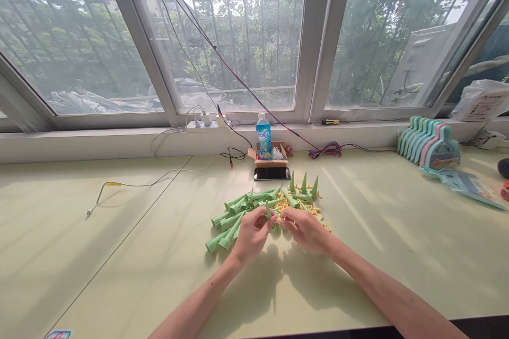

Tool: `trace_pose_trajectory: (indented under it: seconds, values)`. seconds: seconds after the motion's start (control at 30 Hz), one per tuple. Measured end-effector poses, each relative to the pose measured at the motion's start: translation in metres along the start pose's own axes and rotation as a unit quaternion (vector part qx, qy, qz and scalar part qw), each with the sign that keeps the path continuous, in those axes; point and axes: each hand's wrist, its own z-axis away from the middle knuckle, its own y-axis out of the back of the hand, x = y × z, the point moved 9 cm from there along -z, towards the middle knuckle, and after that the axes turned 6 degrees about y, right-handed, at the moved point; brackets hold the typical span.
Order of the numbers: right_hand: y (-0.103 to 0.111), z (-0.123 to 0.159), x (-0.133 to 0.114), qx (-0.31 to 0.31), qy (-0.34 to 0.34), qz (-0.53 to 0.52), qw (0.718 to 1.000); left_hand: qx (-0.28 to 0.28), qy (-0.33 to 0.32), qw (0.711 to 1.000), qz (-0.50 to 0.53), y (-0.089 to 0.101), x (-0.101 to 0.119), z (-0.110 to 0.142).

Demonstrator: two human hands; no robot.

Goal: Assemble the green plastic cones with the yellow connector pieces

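Observation:
My left hand (251,234) grips a small green plastic cone (268,210), its pointed tip upward. Close beside it, my right hand (307,231) is closed in a pinch near the cone's lower part; what its fingertips hold is too small and hidden to make out. Green cones with ribbed, wider ends (223,237) lie in a heap to the left of and behind my hands. Small yellow plastic pieces (318,215) are scattered behind and beside my right hand. Several green cones (304,185) stand upright at the back right of the heap.
Behind the heap lies a dark phone (272,174), in front of a cardboard box (277,163) with a blue bottle (263,137). Cables (326,150) run along the sill. Pastel plastic dustpan-like items (429,143) stand at the right; a white cable (131,185) lies left.

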Motion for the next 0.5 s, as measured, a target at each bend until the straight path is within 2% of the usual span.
trace_pose_trajectory:
  seconds: [0.33, 0.5]
  values:
    - [-0.004, 0.0004, 0.0025, -0.019, 0.014, 0.015, 1.0, 0.005, -0.015, 1.0, -0.021, -0.0008, 0.007, 0.0015]
    - [-0.0059, 0.0001, 0.0056, -0.023, 0.009, 0.01, 1.0, 0.003, -0.008, 1.0, -0.007, -0.001, 0.0037, 0.0005]
